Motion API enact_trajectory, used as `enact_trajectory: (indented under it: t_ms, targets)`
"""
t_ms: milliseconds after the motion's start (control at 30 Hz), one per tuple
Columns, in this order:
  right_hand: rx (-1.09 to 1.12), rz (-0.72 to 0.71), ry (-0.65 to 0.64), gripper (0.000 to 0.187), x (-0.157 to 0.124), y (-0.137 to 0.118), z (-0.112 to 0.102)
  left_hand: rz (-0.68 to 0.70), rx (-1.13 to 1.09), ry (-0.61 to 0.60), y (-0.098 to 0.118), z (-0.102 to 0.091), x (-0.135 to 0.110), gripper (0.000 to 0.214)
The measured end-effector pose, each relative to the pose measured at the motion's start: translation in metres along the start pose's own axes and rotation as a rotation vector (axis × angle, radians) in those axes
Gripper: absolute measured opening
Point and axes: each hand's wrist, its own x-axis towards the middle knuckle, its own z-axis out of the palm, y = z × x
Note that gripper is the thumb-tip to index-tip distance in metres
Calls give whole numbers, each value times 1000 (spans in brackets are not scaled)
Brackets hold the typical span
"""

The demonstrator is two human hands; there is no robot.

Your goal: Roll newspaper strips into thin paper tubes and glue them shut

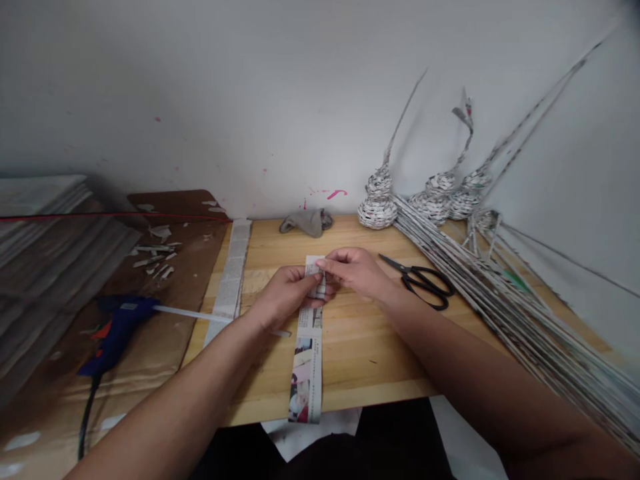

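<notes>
A long newspaper strip (pixel 308 360) lies lengthwise on the wooden table (pixel 370 347), its near end hanging over the front edge. My left hand (pixel 285 293) and my right hand (pixel 355 270) meet at the strip's far end. Both pinch that end between fingers and thumb, and it looks folded or rolled there. A thin white stick (pixel 200 315) runs under my left wrist.
Black scissors (pixel 425 283) lie just right of my right hand. Several rolled paper tubes (pixel 510 307) fan across the right side, with woven paper shapes (pixel 379 200) at the wall. A blue glue gun (pixel 117 327) rests on brown cardboard at left. Another paper strip (pixel 233 273) and a grey cloth (pixel 306 221) lie behind.
</notes>
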Motion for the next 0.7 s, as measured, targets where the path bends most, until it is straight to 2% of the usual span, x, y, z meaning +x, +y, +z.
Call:
enact_trajectory:
  t_ms: [233,467,700]
  targets:
    - [107,66,-8,38,-3,-3,4,-2,0,-41,-3,-2,1,39]
    - [99,10,-23,37,-3,-1,4,-7,-6,-77,-1,-4,1,43]
    - [69,56,-2,41,-5,-2,6,37,62,-167,-5,-8,2,36]
